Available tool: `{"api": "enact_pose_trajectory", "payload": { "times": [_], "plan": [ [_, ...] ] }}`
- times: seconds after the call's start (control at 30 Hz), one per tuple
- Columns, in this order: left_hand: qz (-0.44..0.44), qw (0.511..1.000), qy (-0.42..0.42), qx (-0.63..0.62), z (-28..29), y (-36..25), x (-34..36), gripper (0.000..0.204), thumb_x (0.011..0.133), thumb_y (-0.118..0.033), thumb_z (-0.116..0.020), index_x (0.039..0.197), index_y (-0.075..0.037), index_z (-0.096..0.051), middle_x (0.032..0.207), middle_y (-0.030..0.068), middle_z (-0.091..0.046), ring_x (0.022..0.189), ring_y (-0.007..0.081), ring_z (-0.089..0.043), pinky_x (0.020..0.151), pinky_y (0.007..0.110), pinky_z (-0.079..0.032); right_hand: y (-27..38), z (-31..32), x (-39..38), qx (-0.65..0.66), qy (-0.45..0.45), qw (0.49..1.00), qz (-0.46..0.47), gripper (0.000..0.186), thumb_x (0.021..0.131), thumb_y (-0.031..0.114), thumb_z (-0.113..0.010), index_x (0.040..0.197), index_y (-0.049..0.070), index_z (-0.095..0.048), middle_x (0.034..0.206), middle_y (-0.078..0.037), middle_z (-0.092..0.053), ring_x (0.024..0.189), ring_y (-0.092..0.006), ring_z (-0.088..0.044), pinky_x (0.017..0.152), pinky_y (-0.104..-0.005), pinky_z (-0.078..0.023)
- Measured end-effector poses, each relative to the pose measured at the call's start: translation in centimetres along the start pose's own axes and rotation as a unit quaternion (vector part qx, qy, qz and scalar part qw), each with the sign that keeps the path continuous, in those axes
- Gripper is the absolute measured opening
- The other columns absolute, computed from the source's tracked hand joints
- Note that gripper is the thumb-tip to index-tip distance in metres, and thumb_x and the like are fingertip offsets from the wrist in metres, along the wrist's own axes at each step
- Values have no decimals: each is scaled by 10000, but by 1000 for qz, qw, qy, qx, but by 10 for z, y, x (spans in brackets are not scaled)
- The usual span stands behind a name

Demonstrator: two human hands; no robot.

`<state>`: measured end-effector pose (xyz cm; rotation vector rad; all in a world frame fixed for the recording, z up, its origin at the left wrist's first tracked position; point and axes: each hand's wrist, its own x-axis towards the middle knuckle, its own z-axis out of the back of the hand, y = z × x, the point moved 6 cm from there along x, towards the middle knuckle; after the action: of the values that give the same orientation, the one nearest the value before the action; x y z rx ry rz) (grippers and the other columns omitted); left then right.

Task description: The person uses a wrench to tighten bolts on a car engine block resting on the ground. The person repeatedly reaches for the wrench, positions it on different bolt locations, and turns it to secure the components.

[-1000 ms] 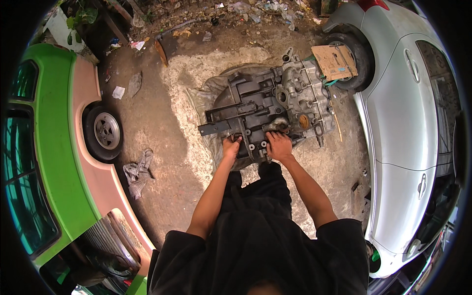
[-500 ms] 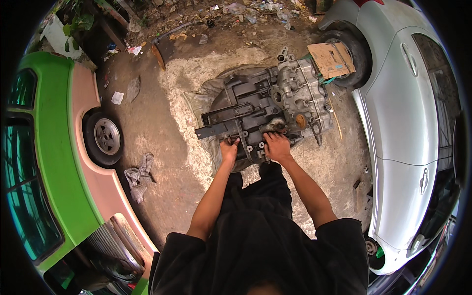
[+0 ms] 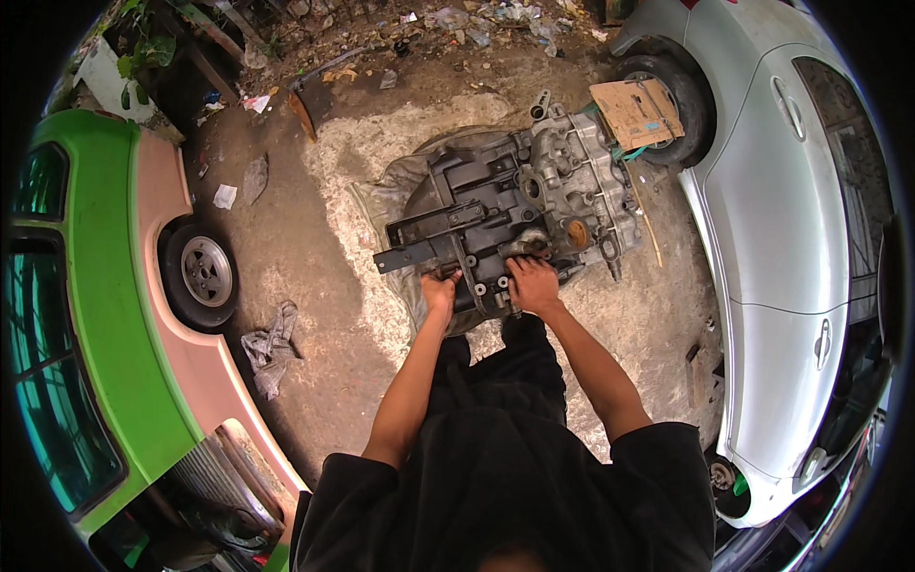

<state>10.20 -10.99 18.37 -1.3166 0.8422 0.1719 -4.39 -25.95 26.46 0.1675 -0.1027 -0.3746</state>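
An engine block of bare grey metal lies on a dirty cloth, with a dark ribbed housing on its left side. A flat black metal bracket sticks out leftward from the housing. My left hand is closed on the engine's near left edge, just below the bracket; its fingertips are partly hidden. To the right of it, my right hand hooks its fingers over the near edge, beside a round metal fitting. A rusty-brown round opening shows right of that hand.
A green and pink vehicle stands at the left, a silver car at the right. A cardboard piece leans by the car's wheel. A rag lies on the floor, a thin stick by the engine. Litter covers the far ground.
The view has shifted slightly, so the engine appears a little further left. Both hands keep their places on its near edge.
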Motion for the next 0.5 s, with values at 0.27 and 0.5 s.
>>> {"api": "enact_pose_trajectory", "payload": {
  "times": [0.27,0.5],
  "plan": [
    [-96,992,-28,80,3,1,13,208,737,-9,-789,921,-4,-694,868,48,-711,715,162,-625,676,319,-495,0,2,0,2,3,1000,-12,391,809,252,-579,1170,100,-572,1015,-103,-626,961,-284,-626,854,-410,-491],
    [-23,999,26,-22,5,-2,13,210,742,1,-773,931,2,-682,850,56,-692,726,180,-623,677,328,-500,0,1,1,7,-4,1000,-3,375,809,254,-581,1155,110,-572,1019,-99,-624,957,-278,-625,850,-409,-492]
  ]
}}
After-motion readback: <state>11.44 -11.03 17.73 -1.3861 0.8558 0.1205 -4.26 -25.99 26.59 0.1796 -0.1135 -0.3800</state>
